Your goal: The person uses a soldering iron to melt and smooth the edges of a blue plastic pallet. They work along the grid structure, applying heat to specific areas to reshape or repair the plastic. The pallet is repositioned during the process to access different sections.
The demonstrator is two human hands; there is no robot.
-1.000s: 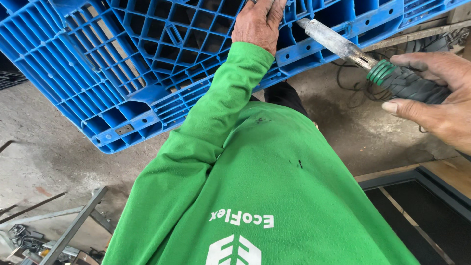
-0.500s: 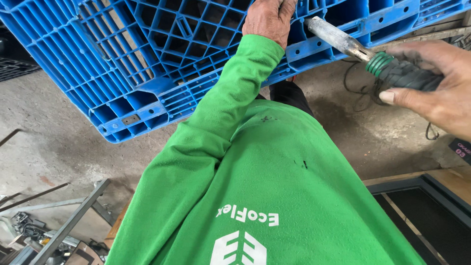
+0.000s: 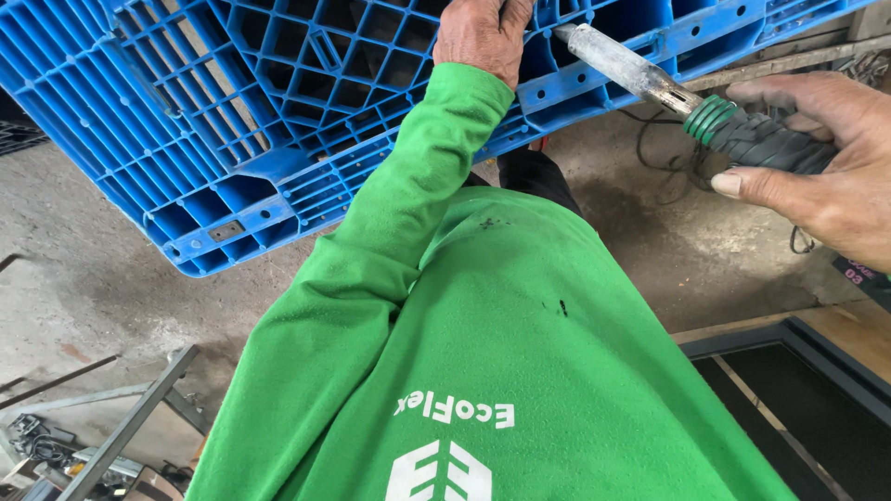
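The left hand [image 3: 483,37] is gripping the blue pallet [image 3: 278,111], fingers cut off; the right hand [image 3: 817,158] is holding a tool [image 3: 687,97] over concrete floor [image 3: 93,269].

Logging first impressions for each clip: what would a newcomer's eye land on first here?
The big blue plastic grid pallet fills the top of the view, with the left hand gripping its ribs above a bright green sleeve. At upper right, the right hand holds a black-handled tool with a grey metal barrel whose tip reaches the pallet.
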